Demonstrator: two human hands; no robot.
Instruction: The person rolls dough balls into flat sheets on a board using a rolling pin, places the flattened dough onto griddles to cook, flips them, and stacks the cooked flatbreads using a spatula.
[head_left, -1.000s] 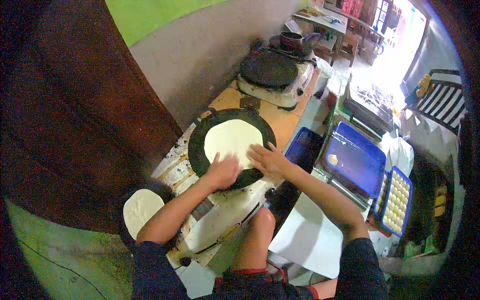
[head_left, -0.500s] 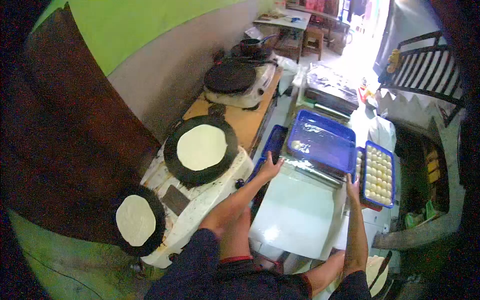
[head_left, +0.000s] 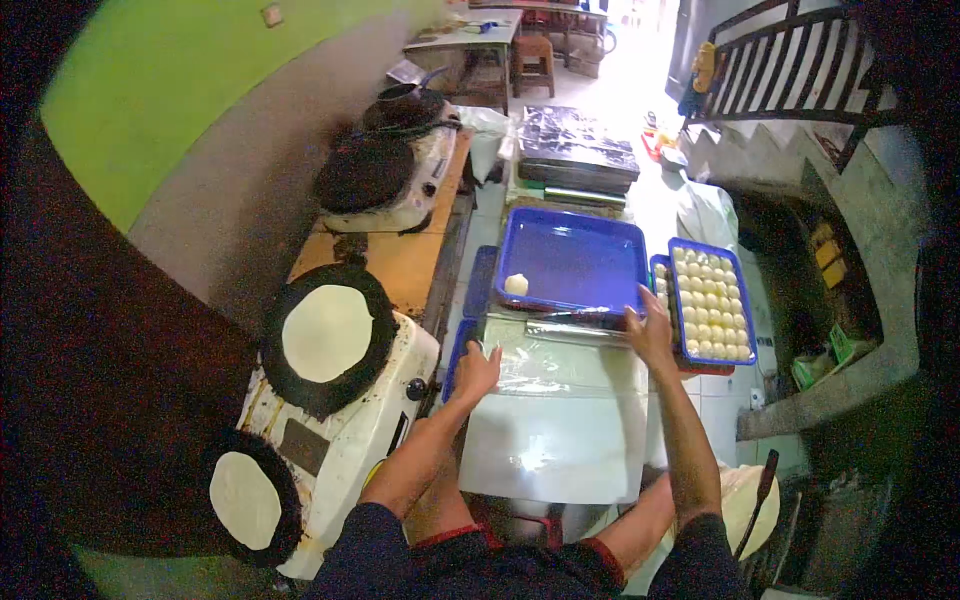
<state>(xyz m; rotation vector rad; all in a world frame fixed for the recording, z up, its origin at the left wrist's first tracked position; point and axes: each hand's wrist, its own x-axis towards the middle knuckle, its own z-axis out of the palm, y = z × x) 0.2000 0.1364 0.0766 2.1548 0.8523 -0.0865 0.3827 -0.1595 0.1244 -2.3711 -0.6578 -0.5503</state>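
A blue tray (head_left: 572, 262) lies in front of me with one white dough ball (head_left: 516, 285) in its near left corner. On my side of it is a shiny white board (head_left: 555, 445), its far part under a clear plastic sheet (head_left: 535, 368). My left hand (head_left: 476, 374) is at the sheet's left side, thumb and a finger apart. By the tray's near right corner is my right hand (head_left: 650, 335), fingers also apart. I cannot make out whether either hand touches the sheet's edge. A metal bar or roll (head_left: 580, 333) runs along the tray's near edge.
At left, flatbreads (head_left: 326, 333) lie on dark round griddles (head_left: 380, 345) on a white stove (head_left: 395, 390). A second stove (head_left: 420, 185) stands beyond. On the right is a blue tray of dough balls (head_left: 712, 305). A stack (head_left: 578, 140) under plastic stands at the back.
My view has swung right. My left hand has come nearer to me relative to the tray. The glare over the tray has gone; the shiny plastic now shows on the board.
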